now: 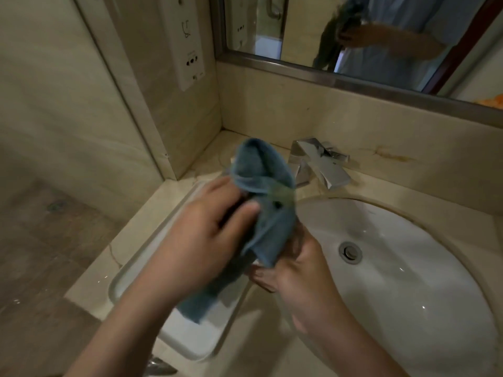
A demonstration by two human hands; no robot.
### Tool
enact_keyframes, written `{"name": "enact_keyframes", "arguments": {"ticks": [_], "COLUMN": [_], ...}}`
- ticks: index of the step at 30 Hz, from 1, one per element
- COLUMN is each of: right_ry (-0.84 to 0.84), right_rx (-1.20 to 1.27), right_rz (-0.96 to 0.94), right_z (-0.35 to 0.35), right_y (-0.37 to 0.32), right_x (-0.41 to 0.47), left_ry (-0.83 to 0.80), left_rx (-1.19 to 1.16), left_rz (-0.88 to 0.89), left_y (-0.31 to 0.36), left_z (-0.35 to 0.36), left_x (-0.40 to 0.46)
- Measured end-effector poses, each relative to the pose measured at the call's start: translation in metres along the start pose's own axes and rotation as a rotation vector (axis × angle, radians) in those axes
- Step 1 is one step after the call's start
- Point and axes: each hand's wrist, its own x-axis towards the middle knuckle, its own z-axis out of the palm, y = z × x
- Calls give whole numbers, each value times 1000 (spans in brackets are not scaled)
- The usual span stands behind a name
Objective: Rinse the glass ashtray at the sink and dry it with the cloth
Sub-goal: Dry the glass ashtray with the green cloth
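My right hand [296, 270] curled around the glass ashtray [295, 240], which was mostly hidden between my palm and the cloth [261, 191]. My left hand [201, 240] gripped the blue cloth, thumb pressing it against the ashtray, one end hanging below my wrist. Under my left hand lay a white tray [190, 346] on the counter [89, 292]. Right of my fingers sat the sink [408, 268], with its drain [350, 252]. Beyond the cloth stood the chrome faucet [321, 164].
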Motion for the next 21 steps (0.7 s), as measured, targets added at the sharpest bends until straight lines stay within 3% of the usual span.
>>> {"name": "enact_keyframes", "arguments": {"ticks": [3,10,14,18,21], "right_ry": [-40,-78,-82,-109,-180], "right_rx": [-194,-457,-438,-534,-643], "right_rz": [-34,-75,-58,-36,-12], "right_z": [-6,-19,-18,-18,-22], "right_y": [-9,-28,-27,-27,-31], "right_x": [2,5,6,7,7], "left_ry": [-73,-259,-233,-262,-396], "left_rx": [188,17,14,-6,-46], "left_rz": [125,95,119,54,-66], "left_y": [2,-10,-11,-7,-7], "left_z": [9,-6,-8,-15,-22], "left_x": [7,11,8,8,11]}}
